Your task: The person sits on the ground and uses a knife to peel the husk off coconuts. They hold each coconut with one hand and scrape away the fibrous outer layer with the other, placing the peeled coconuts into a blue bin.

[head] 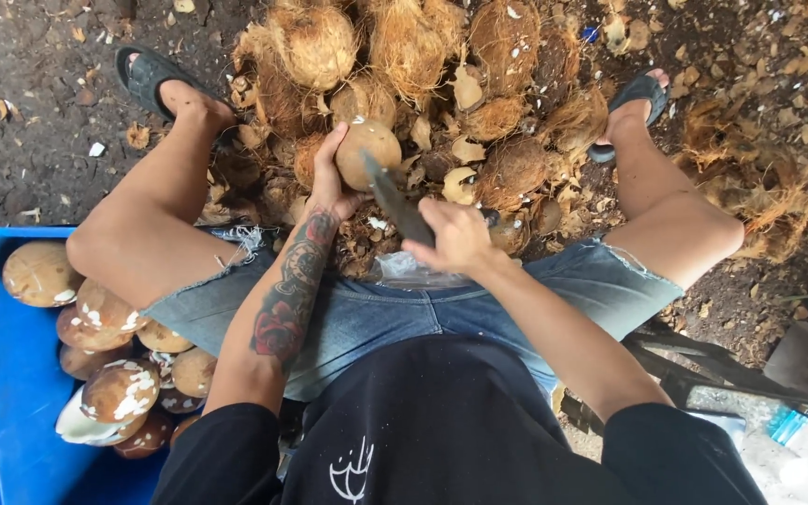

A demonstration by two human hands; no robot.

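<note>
Soft, even daylight, no hard shadows, no glare. Wide-angle view bends the edges. Knife blade [395, 201] and right hand [455, 238] slightly motion-blurred. Dark shirt [441, 421] loses detail; ground [30, 140] is dim but readable.

Black shirt [441, 421], frayed denim shorts [376, 313], dark sandals [147, 75], tattooed forearm [292, 290]
</note>
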